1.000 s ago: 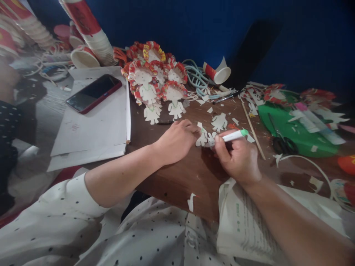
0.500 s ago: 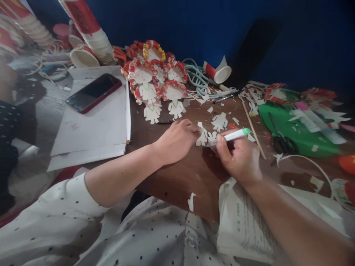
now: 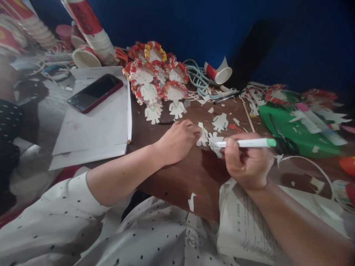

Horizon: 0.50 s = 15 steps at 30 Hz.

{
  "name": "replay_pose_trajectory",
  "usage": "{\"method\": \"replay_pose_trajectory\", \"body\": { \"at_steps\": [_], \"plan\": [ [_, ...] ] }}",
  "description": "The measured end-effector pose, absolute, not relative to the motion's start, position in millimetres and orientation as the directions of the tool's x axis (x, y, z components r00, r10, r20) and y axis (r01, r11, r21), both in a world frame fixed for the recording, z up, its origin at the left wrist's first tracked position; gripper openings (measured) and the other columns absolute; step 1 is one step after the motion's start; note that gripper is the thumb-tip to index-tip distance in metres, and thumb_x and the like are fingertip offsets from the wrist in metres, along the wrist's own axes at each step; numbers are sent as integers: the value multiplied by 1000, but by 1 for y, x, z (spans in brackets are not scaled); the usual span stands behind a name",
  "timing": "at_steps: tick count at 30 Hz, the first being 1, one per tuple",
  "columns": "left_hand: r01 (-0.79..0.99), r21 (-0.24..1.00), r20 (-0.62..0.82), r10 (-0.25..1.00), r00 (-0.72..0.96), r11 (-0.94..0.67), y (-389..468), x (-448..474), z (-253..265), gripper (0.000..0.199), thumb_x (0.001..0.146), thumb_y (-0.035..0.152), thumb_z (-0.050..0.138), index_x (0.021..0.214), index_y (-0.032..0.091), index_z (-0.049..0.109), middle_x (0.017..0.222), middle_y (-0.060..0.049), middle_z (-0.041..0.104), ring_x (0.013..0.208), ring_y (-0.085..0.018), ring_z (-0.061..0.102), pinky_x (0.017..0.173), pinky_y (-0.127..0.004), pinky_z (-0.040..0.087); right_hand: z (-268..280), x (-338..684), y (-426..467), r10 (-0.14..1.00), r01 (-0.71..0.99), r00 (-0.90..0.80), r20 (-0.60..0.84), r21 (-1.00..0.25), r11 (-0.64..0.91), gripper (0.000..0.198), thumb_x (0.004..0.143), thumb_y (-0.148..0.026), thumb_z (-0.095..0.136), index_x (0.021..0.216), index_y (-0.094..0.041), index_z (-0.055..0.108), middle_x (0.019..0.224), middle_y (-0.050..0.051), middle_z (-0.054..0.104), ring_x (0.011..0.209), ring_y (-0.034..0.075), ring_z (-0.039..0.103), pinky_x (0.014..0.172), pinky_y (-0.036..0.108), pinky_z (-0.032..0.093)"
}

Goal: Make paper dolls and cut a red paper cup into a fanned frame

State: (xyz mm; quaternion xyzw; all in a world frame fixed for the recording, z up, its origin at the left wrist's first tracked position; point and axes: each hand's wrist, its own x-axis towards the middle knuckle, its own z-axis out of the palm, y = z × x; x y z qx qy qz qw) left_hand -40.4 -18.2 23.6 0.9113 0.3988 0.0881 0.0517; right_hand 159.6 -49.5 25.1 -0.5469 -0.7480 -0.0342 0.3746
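Note:
My right hand [image 3: 246, 162] is closed round a white marker [image 3: 249, 143] with a green end. The marker lies nearly level, its tip over a white paper doll body cut-out [image 3: 215, 139] on the table. My left hand [image 3: 179, 142] rests on the tabletop with its fingers bent together. Its fingertips press on the left edge of another paper cut-out [image 3: 202, 137], which has a green line at its neck. Just behind these lies a third, plain cut-out [image 3: 220, 122].
Finished paper dolls [image 3: 149, 83] with red ruffled rims are heaped at the back. A phone [image 3: 95, 92] lies on a white box [image 3: 91, 136] at left. Scissors [image 3: 285, 142] and green paper [image 3: 318, 142] are at right. A paper bundle [image 3: 244, 221] lies near my right forearm.
My right hand has shifted right and slightly down, swinging the marker flatter and uncovering more of the cut-out under its tip. My left hand stays in place.

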Motion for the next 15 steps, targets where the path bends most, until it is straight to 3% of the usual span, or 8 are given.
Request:
{"method": "replay_pose_trajectory", "body": {
  "at_steps": [15],
  "plan": [
    [741,141,132,755,643,-656,-20,-38,26,28,90,16,41,106,16,65,110,-11,64,105,-23,53,87,-36,42,17,159,-41,804,845,-237,545,-293,447,24,89,-39,51,82,-19,62,62,4,63,54,16,59,52,27,44]
  ]
}}
